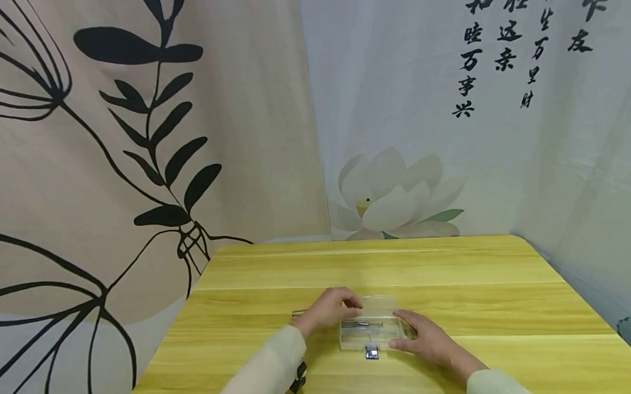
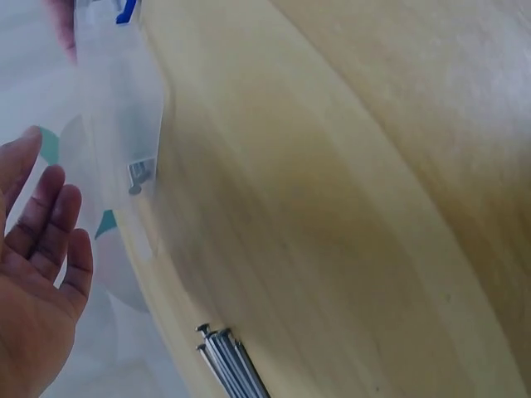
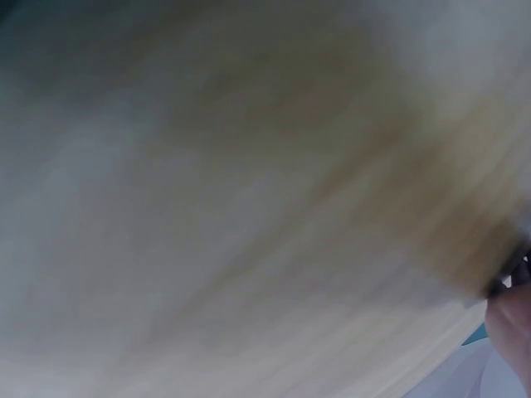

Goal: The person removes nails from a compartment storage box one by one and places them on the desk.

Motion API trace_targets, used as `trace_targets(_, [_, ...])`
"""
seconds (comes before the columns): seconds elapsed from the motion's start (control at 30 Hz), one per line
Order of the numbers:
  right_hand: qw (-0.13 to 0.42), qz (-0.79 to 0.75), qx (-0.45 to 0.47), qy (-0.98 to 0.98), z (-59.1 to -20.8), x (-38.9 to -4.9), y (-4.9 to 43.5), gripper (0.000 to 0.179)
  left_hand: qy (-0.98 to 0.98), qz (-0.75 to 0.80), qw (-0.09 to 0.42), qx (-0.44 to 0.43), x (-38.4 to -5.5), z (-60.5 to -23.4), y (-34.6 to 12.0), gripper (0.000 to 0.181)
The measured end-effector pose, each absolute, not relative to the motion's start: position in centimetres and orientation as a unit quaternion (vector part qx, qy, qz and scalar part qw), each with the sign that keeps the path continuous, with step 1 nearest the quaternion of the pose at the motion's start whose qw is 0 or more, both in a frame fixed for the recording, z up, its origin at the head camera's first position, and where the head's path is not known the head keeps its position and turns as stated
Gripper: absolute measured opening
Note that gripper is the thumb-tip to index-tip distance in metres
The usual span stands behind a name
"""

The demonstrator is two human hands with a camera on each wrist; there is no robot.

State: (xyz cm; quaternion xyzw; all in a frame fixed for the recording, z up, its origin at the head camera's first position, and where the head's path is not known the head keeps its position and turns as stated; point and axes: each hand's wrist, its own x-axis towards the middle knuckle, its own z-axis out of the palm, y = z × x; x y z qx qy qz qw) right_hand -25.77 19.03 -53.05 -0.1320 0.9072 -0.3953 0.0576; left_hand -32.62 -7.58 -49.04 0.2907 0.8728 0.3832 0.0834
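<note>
A clear plastic box [image 1: 351,343] stands on the table with its lid [image 1: 380,303] raised at the back and a blue latch [image 1: 371,352] at its front. Several metal nails [image 1: 360,324] lie inside. Over the box's left part hovers my left hand [image 1: 330,307], its fingers loosely bent around nothing; the left wrist view shows this hand [image 2: 41,274] beside the box [image 2: 116,91]. My right hand [image 1: 424,335] holds the box's right end, thumb at the front and fingers behind. The right wrist view is blurred, with part of a thumb [image 3: 513,319] at its edge.
A bundle of nails [image 2: 231,361] lies on the wooden table [image 1: 462,284], left of the box; their ends [image 1: 298,313] show beside my left wrist. A dark object [image 1: 299,377] sits at my left sleeve. Printed curtains [image 1: 263,134] hang behind the table.
</note>
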Motion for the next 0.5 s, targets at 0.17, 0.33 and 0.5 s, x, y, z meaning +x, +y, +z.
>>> trace_targets(0.17, [0.058,-0.392,-0.131,0.908,-53.02,-25.75,19.02,0.080,0.867,0.387,0.080,0.303,-32.45,-49.28,-7.13,0.008])
trace_targets(0.33, [0.056,-0.393,-0.131,0.908,-53.11,-25.78,19.02,0.079,0.871,0.381,0.084,0.299,-32.35,-49.58,-6.82,0.005])
trace_targets(0.5, [0.053,-0.397,-0.133,0.907,-53.16,-25.84,19.00,0.079,0.877,0.371,0.089,0.292,-32.27,-49.74,-6.67,0.003])
